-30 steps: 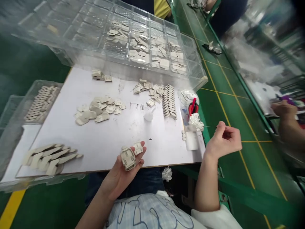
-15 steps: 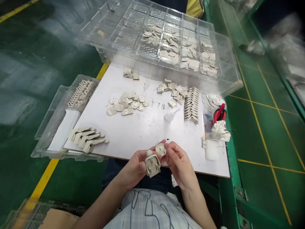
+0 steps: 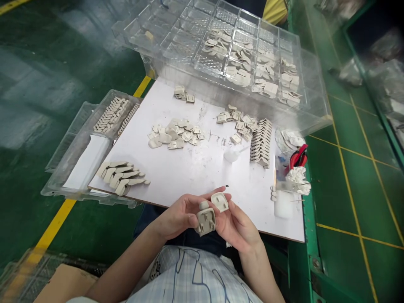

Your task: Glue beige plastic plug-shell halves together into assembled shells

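My left hand (image 3: 179, 214) is closed around a beige plastic housing piece (image 3: 205, 220) with raised ribs, held just in front of the white board's near edge. My right hand (image 3: 237, 225) meets it from the right and pinches a smaller flat beige piece (image 3: 220, 201) right above the housing. The two pieces touch or nearly touch. Both hands hover over my lap.
On the white board (image 3: 189, 168) lie a loose heap of flat beige parts (image 3: 173, 136), a fanned row (image 3: 121, 177), a standing stack (image 3: 261, 142) and a small white bottle (image 3: 232, 155). A clear compartment tray (image 3: 227, 50) stands behind; a clear tray with parts (image 3: 110, 115) at left. Red-handled tool (image 3: 296, 158) at right.
My right hand came in from the far right and joined my left hand at the beige pieces. The view swung left, and the hands sank slightly toward my lap.
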### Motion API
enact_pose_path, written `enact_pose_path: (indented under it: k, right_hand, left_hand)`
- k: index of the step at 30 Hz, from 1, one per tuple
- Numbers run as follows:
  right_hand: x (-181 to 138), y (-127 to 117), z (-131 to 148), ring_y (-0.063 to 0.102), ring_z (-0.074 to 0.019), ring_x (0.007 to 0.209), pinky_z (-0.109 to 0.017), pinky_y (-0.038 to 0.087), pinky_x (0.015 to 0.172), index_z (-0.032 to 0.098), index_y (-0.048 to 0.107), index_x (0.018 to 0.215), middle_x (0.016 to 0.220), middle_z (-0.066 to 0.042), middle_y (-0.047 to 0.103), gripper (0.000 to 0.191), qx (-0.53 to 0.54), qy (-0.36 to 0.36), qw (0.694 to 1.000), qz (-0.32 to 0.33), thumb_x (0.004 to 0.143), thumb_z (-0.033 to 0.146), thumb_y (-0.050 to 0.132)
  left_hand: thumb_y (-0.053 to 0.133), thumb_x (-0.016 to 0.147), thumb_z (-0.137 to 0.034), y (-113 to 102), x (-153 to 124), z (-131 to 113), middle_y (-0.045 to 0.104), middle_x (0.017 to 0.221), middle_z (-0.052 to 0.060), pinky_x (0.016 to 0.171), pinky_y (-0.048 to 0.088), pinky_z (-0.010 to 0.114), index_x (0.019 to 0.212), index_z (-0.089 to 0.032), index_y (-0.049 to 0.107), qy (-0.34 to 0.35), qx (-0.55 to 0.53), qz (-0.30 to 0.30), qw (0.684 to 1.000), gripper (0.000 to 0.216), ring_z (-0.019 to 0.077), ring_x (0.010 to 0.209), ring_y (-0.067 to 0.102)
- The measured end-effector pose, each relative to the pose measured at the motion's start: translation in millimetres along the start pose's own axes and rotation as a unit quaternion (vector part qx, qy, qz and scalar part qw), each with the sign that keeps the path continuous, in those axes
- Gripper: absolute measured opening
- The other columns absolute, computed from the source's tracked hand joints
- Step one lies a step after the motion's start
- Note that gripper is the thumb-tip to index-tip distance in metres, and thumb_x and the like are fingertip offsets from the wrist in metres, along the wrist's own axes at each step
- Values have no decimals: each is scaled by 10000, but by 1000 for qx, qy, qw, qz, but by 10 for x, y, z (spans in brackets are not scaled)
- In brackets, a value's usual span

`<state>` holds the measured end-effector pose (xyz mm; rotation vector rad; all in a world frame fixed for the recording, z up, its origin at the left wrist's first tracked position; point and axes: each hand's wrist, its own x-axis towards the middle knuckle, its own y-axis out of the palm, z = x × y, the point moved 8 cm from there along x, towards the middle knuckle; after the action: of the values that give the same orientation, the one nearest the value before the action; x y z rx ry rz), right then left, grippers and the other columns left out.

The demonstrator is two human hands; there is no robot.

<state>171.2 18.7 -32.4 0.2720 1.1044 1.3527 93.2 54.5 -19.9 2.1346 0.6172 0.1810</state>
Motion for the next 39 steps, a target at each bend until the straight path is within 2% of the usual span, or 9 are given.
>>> enact_pose_path:
  k: [3,5,7,9,11,15,19,30,39]
  right_hand:
    - [-86,-90,335,705,-138,782,-260,609,769,226,743,937,874,-21,750,246,-152,-163,971,-81,834,444,790]
    - [-239,-87,584,722,-152,828,-276,605,804,244,745,985,911,-24,766,144,-281,-288,902,-156,874,334,760]
    - [-368,37,718,726,-169,884,-296,605,821,257,742,1030,964,-31,770,149,-404,-369,817,-186,883,229,736]
    - [-412,233,734,723,-187,923,-327,610,835,258,735,1060,997,-42,766,207,-498,-410,748,-157,879,159,715]
    - [-422,413,707,722,-202,943,-354,616,840,255,723,1090,1008,-53,761,261,-558,-439,694,-118,871,114,703]
    - [-425,595,675,725,-217,931,-376,630,793,250,700,1139,1009,-74,750,328,-613,-468,631,-87,863,73,697]
    - [-432,623,675,722,-209,921,-369,632,788,248,693,1142,997,-72,745,324,-626,-472,615,-83,869,72,695]
    - [-409,622,667,723,-209,914,-365,628,787,256,694,1133,993,-67,742,317,-624,-463,624,-82,870,80,703]
    - [-407,615,660,712,-199,873,-351,622,747,246,695,1107,954,-64,730,279,-636,-469,608,-83,869,105,733]
  left_hand:
    - [825,726,-578,-110,10,-18,615,1456,133,1126,382,460,998,-243,825,40,4,-83,996,432,353,1356,528]
    - [838,731,-546,-214,2,-21,716,1249,99,1005,455,377,1014,-251,818,66,-12,-168,983,409,262,1118,636]
    - [874,704,-503,-267,-6,-5,739,994,55,888,470,310,1005,-242,815,74,-30,-229,970,403,188,922,628]
    - [911,660,-472,-252,1,-5,709,874,31,835,459,279,980,-224,814,74,-37,-249,965,416,163,861,601]
    - [924,644,-454,-223,2,-31,697,878,30,822,454,274,958,-214,813,78,-31,-255,963,410,162,862,593]
    - [917,650,-464,-218,-21,-78,675,886,30,824,463,295,970,-210,802,86,-20,-272,958,425,174,863,582]
    - [922,648,-446,-221,-25,-87,655,864,23,800,474,283,965,-210,797,86,-18,-271,958,415,162,840,570]
    - [911,656,-459,-216,-40,-107,613,890,23,758,475,271,951,-209,798,98,13,-276,956,403,154,810,537]
    - [889,677,-490,-260,-43,-115,621,987,49,899,497,324,933,-218,837,101,55,-279,953,377,208,957,593]
